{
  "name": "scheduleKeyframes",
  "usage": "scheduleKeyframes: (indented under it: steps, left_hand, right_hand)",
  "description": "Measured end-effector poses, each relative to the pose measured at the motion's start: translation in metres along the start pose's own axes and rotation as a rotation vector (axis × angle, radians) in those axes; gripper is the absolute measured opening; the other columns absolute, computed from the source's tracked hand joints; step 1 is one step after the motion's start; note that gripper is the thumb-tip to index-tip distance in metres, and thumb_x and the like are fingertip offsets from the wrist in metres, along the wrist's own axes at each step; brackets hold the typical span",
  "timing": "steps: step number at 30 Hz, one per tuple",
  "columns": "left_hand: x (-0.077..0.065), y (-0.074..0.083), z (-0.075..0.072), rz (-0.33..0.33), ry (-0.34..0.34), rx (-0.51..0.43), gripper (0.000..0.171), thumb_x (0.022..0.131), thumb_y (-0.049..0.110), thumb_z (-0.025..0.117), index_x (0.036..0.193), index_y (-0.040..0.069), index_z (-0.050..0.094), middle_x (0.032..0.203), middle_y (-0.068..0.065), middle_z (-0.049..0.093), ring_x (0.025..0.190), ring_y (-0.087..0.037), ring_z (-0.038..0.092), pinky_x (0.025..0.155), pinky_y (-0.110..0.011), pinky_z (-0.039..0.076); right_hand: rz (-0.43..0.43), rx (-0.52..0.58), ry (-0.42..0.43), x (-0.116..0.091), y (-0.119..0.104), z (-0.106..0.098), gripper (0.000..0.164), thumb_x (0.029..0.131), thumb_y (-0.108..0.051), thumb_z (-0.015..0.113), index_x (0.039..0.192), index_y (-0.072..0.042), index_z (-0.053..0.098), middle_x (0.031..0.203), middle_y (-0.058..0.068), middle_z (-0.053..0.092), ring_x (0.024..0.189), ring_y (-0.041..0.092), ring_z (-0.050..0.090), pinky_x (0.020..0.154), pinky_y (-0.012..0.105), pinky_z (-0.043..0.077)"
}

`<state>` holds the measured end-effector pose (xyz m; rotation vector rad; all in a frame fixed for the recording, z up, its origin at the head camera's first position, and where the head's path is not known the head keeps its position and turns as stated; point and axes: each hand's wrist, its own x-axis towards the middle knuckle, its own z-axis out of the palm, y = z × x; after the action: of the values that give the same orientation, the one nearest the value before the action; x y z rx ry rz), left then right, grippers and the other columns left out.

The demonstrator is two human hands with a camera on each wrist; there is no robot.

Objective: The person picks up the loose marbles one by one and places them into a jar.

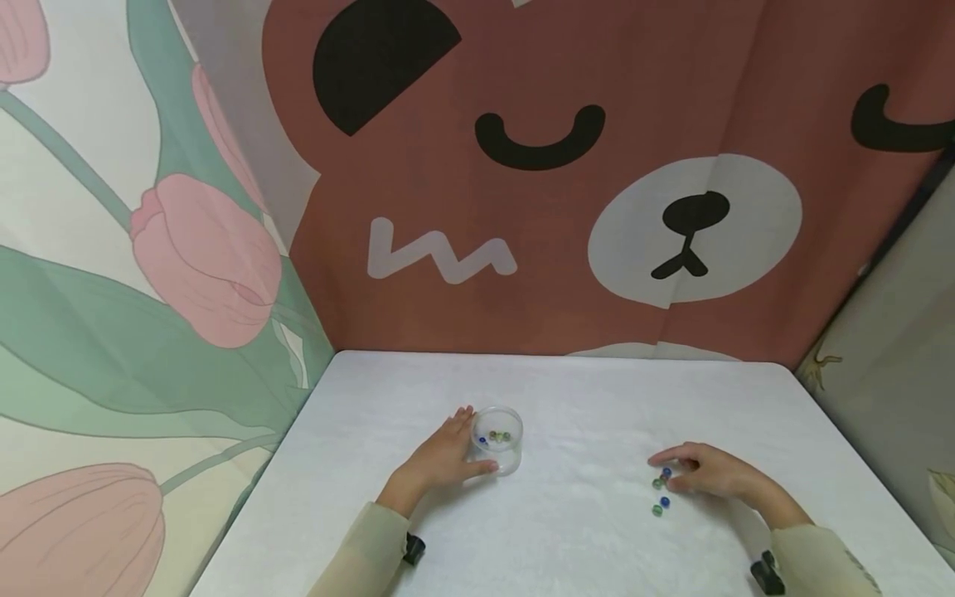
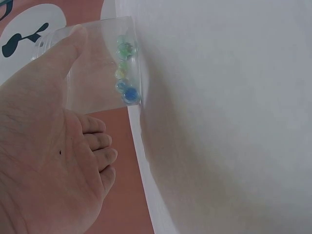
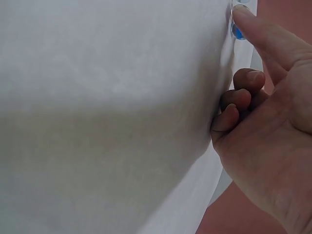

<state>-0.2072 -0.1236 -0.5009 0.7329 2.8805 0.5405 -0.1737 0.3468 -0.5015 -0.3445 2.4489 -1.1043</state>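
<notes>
A clear plastic jar [image 1: 507,460] stands upright on the white table [image 1: 582,531], with several green, yellowish and blue marbles [image 2: 126,51] at its bottom. My left hand [image 1: 443,456] holds the jar from its left side, thumb at the front and fingers behind. Further right, my right hand [image 1: 719,474] rests low at the table beside a small group of loose marbles. Its index finger and thumb are spread around a blue marble [image 1: 666,473] and a green marble [image 1: 657,482]; the other fingers are curled. Nearer me lie another blue marble [image 1: 665,502] and green marble [image 1: 657,511].
A brown curtain with a bear face [image 1: 552,249] hangs right behind the table's far edge. A tulip-patterned curtain [image 1: 216,257] borders the left side, and a pale curtain [image 1: 895,332] the right.
</notes>
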Motion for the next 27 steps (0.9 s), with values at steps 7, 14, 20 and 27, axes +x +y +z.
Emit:
scheduleKeyframes:
  steps: [7, 14, 20, 27]
  left_hand:
    - [0.0008, -0.0006, 0.0016, -0.002, 0.001, 0.008, 0.106, 0.088, 0.070, 0.061, 0.157, -0.004, 0.028, 0.166, -0.018, 0.024, 0.155, -0.030, 0.020, 0.127, -0.042, 0.019]
    - [0.0001, 0.0003, 0.0019, -0.009, -0.005, 0.003, 0.106, 0.089, 0.070, 0.061, 0.157, -0.004, 0.029, 0.166, -0.018, 0.024, 0.155, -0.031, 0.020, 0.127, -0.042, 0.019]
    - [-0.0011, 0.0004, 0.0025, -0.011, -0.001, -0.003, 0.106, 0.089, 0.070, 0.062, 0.157, -0.004, 0.028, 0.166, -0.018, 0.024, 0.155, -0.030, 0.020, 0.127, -0.042, 0.019]
    - [-0.0024, 0.0012, 0.0025, -0.012, -0.002, -0.004, 0.105, 0.089, 0.069, 0.061, 0.157, -0.004, 0.027, 0.167, -0.017, 0.022, 0.155, -0.029, 0.018, 0.128, -0.041, 0.018]
  right_hand:
    - [0.023, -0.033, 0.038, -0.0017, 0.0008, 0.0017, 0.040, 0.088, -0.017, 0.079, 0.127, -0.009, 0.071, 0.078, 0.004, 0.041, 0.073, 0.018, 0.035, 0.061, 0.026, 0.026]
    - [0.015, -0.062, 0.070, -0.0001, 0.0059, 0.0036, 0.033, 0.086, -0.018, 0.081, 0.118, -0.013, 0.076, 0.082, 0.005, 0.043, 0.079, 0.020, 0.037, 0.063, 0.028, 0.028]
    - [0.036, -0.067, 0.086, 0.0011, 0.0074, 0.0040, 0.022, 0.087, -0.018, 0.080, 0.109, -0.015, 0.078, 0.087, 0.004, 0.050, 0.082, 0.021, 0.038, 0.066, 0.030, 0.029]
    - [0.069, -0.065, 0.130, 0.0013, 0.0063, 0.0046, 0.019, 0.089, -0.014, 0.077, 0.108, -0.014, 0.077, 0.078, 0.002, 0.045, 0.074, 0.018, 0.039, 0.061, 0.027, 0.030]
